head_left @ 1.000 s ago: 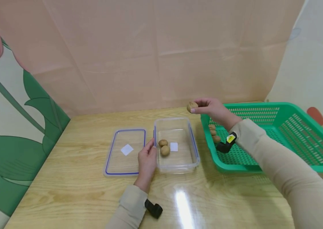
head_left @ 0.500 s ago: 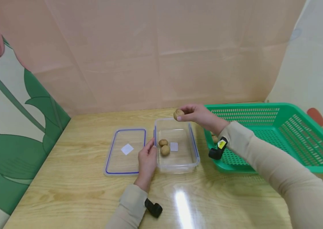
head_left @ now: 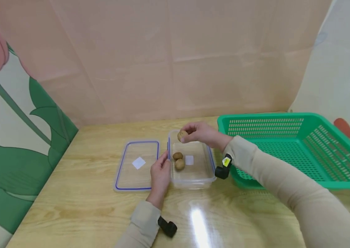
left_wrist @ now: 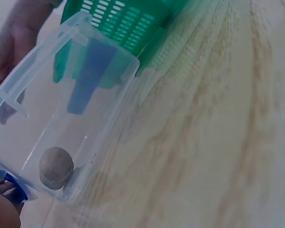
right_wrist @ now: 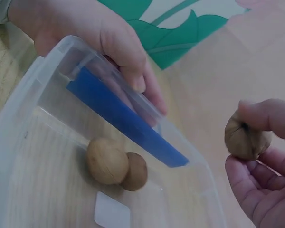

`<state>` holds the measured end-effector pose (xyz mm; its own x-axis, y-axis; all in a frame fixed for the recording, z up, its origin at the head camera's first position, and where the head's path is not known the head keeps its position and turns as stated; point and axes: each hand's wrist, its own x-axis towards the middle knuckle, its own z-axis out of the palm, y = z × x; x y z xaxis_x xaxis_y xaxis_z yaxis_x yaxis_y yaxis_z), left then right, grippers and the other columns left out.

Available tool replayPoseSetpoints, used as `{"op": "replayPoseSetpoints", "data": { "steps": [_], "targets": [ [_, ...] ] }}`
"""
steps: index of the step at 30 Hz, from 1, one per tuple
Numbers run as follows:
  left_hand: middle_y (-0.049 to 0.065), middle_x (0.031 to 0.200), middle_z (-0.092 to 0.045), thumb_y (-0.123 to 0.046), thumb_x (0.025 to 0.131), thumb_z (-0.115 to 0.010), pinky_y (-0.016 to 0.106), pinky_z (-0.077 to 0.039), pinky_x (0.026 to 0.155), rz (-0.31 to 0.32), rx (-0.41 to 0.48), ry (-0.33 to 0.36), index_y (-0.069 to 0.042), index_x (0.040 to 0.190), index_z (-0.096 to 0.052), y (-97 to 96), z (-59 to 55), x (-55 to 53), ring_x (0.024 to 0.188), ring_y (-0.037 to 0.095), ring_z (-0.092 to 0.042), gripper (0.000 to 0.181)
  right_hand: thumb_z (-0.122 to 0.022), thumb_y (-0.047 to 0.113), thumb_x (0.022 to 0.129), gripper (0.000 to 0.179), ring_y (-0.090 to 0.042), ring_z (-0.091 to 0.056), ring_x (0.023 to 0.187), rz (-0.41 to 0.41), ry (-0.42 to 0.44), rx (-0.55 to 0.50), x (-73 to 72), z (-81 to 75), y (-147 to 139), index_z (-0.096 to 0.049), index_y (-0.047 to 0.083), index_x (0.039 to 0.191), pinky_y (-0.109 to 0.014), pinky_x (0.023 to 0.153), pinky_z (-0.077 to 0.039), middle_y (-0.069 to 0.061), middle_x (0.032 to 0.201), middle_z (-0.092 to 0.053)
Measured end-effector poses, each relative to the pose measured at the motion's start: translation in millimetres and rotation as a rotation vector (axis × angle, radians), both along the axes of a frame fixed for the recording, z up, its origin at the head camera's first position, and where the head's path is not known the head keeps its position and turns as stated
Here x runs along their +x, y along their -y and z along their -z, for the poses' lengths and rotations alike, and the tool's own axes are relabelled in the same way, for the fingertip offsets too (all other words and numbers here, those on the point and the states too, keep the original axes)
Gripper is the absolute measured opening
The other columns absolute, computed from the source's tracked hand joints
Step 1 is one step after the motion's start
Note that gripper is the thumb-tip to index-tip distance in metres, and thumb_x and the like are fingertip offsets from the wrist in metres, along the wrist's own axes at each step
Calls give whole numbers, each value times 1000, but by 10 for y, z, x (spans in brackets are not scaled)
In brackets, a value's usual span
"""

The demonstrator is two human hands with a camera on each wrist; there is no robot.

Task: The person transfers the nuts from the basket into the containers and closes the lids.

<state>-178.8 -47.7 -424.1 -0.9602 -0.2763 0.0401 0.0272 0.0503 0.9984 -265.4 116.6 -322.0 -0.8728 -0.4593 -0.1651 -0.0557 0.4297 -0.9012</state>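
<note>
In the head view, my right hand (head_left: 201, 133) pinches a walnut (head_left: 182, 135) over the far left part of a clear plastic box (head_left: 204, 175). The right wrist view shows the wrinkled brown walnut (right_wrist: 247, 137) between thumb and fingertips, above the level of the rim. Two more walnuts (head_left: 179, 164) lie together in the box by its left wall, next to a white square (head_left: 189, 160). My left hand (head_left: 160, 174) rests against the outside of that wall with its fingers extended, close to a blue clip (right_wrist: 126, 116).
Left of the box lies its clear lid (head_left: 124, 186) with a blue seal and a white square label. A large green slotted basket (head_left: 274, 185) stands to the right, partly covered by my right arm. A pinkish sheet (head_left: 125, 69) hangs behind the table.
My right hand has carried the walnut left and down from the basket's near corner to over the box. The left hand has stayed against the box.
</note>
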Motion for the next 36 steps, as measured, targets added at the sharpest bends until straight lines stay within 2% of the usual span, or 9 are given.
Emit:
{"op": "replayPoseSetpoints", "data": {
  "steps": [7,13,19,25,32,36],
  "targets": [
    [9,130,-55,-7,88,-51,36,-43,102,8,-5,16,-8,125,-57,10,12,-9,120,22,-50,37,-74,12,74,36,-18,-56,91,-16,-16,129,-16,172,126,-60,3,107,-29,82,-49,-5,97,-61],
    [11,129,-56,-6,88,-51,37,-43,101,2,-8,-15,-5,124,-58,26,17,-22,120,23,-51,37,-75,10,71,34,-19,-55,88,-44,-41,250,1,224,249,-61,1,101,-28,79,-48,-6,94,-62],
    [10,128,-57,-6,89,-51,38,-43,101,5,-21,-26,-6,123,-59,22,34,-27,119,22,-51,35,-77,11,69,35,-19,-56,89,-54,-26,359,-2,270,324,-62,5,99,-28,79,-48,-6,97,-63],
    [11,127,-57,-5,89,-51,39,-42,102,-3,-43,-46,-4,123,-59,16,27,-27,120,23,-51,35,-78,11,67,38,-18,-56,89,-61,-52,392,-8,302,356,-63,5,102,-27,77,-49,-6,97,-63],
    [10,127,-57,-6,88,-52,37,-42,102,-4,-40,-26,-5,123,-59,3,12,-35,119,22,-51,35,-80,15,67,38,-17,-54,85,-61,-82,447,16,301,369,-63,5,100,-25,72,-47,-5,94,-62],
    [11,127,-58,-6,88,-52,38,-43,101,-8,-44,-23,-5,122,-59,-1,26,-25,118,23,-52,35,-79,19,68,44,-20,-55,88,-63,-80,469,22,296,365,-61,5,106,-28,74,-48,-9,100,-61]
  ]
}}
